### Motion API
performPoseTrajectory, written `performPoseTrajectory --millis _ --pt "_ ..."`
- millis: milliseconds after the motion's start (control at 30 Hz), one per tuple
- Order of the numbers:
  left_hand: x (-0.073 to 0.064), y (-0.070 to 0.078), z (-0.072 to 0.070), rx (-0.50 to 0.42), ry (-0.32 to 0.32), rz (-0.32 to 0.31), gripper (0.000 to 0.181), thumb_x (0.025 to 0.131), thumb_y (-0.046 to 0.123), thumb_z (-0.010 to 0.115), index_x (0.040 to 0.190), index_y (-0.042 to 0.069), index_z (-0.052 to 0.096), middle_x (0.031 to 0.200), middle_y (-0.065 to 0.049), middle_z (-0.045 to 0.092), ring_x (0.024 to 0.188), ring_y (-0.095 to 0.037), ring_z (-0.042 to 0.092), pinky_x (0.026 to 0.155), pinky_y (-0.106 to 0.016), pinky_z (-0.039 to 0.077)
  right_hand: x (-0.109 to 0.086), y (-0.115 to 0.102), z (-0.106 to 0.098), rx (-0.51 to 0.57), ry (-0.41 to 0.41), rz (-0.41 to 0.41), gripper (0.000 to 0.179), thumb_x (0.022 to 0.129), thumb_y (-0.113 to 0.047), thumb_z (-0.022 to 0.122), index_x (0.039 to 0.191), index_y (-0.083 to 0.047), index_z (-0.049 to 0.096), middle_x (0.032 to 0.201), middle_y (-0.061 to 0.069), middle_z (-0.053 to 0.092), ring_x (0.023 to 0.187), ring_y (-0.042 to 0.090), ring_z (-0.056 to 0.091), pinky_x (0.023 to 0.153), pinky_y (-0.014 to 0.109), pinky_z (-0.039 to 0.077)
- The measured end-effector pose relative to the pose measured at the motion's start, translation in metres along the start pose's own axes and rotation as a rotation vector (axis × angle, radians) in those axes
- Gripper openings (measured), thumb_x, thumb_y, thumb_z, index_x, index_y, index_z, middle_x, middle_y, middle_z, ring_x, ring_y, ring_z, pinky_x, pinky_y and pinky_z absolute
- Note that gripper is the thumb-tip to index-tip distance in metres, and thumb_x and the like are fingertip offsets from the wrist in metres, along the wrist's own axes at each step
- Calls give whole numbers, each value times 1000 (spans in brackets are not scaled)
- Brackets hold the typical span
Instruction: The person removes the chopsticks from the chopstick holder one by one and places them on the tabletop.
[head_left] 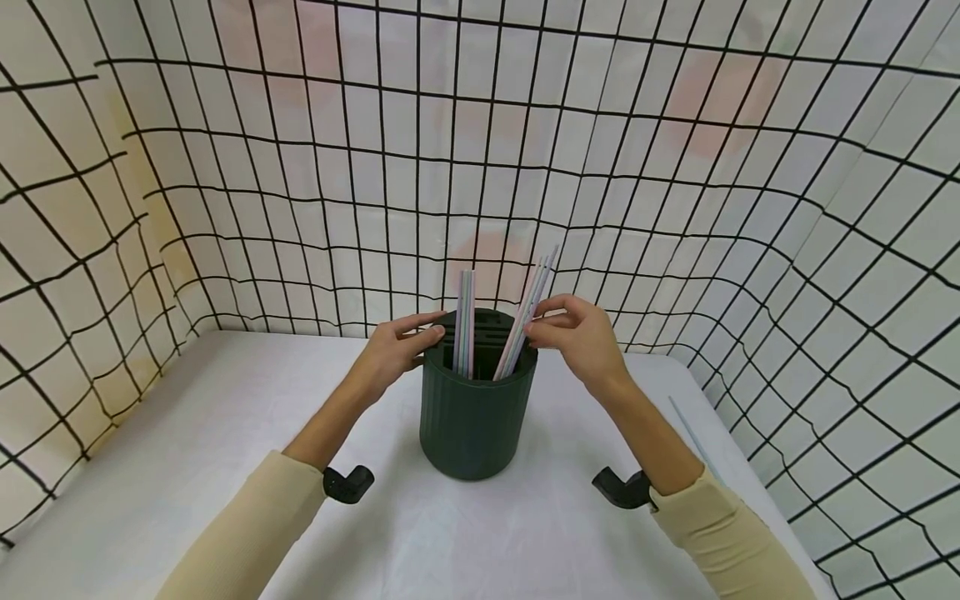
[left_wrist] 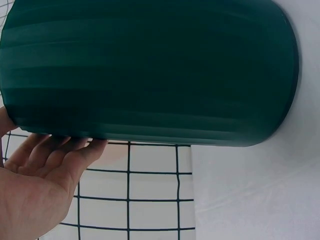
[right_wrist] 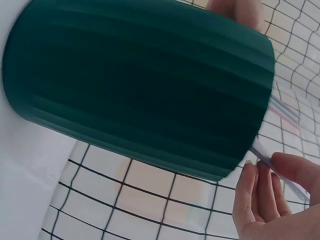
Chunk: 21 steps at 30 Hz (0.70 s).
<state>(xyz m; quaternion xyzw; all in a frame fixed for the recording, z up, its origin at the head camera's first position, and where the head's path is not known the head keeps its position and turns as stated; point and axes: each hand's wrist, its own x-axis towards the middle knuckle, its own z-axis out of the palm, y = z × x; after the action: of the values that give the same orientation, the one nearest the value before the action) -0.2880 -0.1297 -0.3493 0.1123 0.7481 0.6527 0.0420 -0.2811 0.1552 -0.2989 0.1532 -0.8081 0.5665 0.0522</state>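
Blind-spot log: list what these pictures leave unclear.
Head view: lower ends of the thin pastel sticks, hidden by the dark green, ribbed cylindrical holder.
Right wrist view: much of the left hand, cut off by the top edge.
Left wrist view: the holder's upper side, cut off likewise.

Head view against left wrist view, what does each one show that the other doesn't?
Only the head view: two bundles of pale sticks standing in the green container, the right hand pinching at the right-hand bundle, and a lone stick lying on the table.

Only the left wrist view: the palm side of the left hand, its fingers against the container's side.

Both: the container, the left hand, the white table and the dark wire grid.
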Motion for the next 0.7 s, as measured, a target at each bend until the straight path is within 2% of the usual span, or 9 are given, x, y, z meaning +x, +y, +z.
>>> performPoseTrajectory --millis 167,333,567,700 --pt "1 -1 -1 7 1 5 44 102 34 63 144 23 60 142 -10 61 131 -24 59 112 -47 48 2 -13 -8 -13 18 -38 26 94 -19 74 113 -5 65 100 8 78 90 25 76 97 44 58" --pt "2 -2 -1 7 -1 9 44 102 33 63 144 21 60 141 -10 62 129 -25 61 110 -46 49 2 -28 -19 -5 36 -52 27 95 -21 74 115 -7 65 97 0 78 88 19 76 97 35 57" --pt "0 0 0 3 -3 5 45 102 33 63 145 22 58 144 -11 60 131 -25 60 111 -46 48 2 -55 -41 49 83 -69 33 94 -24 76 118 -5 64 98 7 77 89 20 76 95 25 58" --pt "0 0 0 5 0 3 45 102 33 63 145 21 58 144 -11 59 130 -26 60 110 -46 49 1 -68 -54 112 98 -84 34 92 -20 77 117 -2 63 96 10 76 85 21 76 90 25 60"
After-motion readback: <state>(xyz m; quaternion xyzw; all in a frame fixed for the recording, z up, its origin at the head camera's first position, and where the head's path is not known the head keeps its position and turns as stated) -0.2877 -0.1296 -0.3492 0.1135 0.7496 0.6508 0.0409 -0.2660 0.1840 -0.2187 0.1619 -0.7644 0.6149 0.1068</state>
